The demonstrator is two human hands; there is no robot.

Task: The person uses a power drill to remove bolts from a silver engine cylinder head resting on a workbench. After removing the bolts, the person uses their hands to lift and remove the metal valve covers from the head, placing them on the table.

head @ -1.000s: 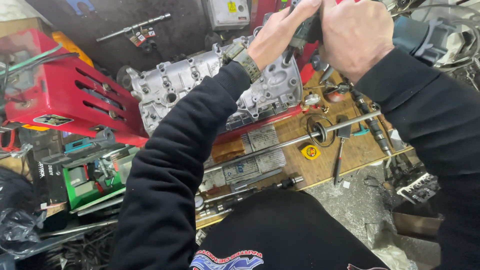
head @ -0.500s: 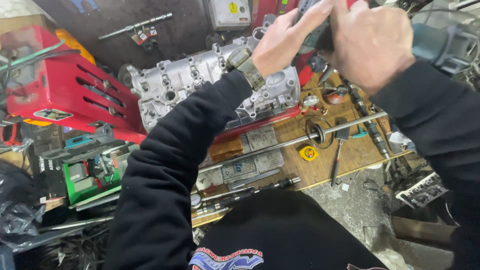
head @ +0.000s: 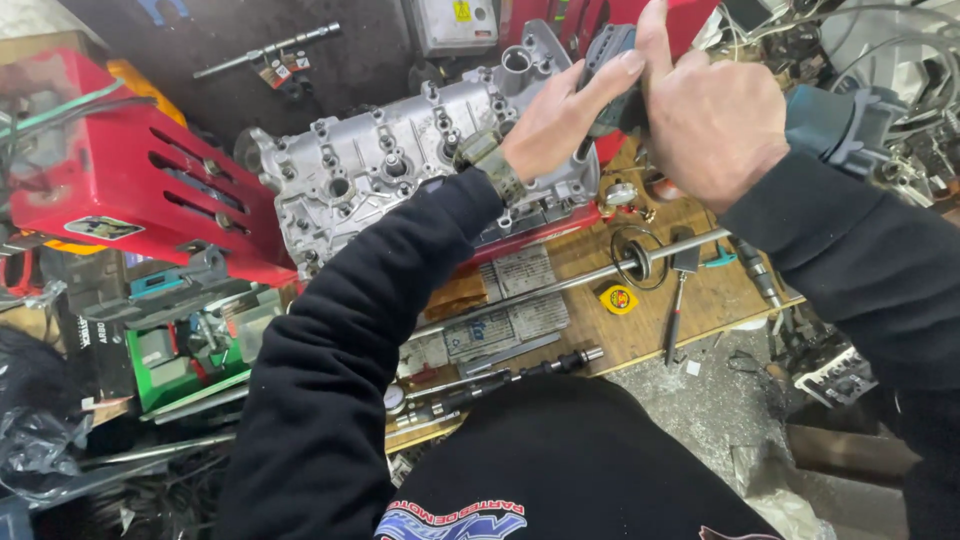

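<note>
Both my hands are raised over the right end of a grey aluminium cylinder head (head: 400, 165) that lies on the workbench. My left hand (head: 560, 125) and my right hand (head: 705, 120) together grip a dark hand-held power tool (head: 612, 75), mostly hidden by my fingers. The tool's teal and grey body (head: 830, 125) shows behind my right wrist. Which part each hand holds is hard to tell. Black sleeves cover both arms.
A red metal housing (head: 130, 185) stands left of the head. On the wooden board (head: 700, 300) lie a long steel shaft (head: 570, 285), a small yellow tape measure (head: 619, 299), a screwdriver and ratchet tools. A green and grey tool case (head: 180, 345) sits at the left.
My view has shifted, so the bench sits a little lower in frame. Both hands stay clasped on the tool, moved slightly right and down relative to the cylinder head.
</note>
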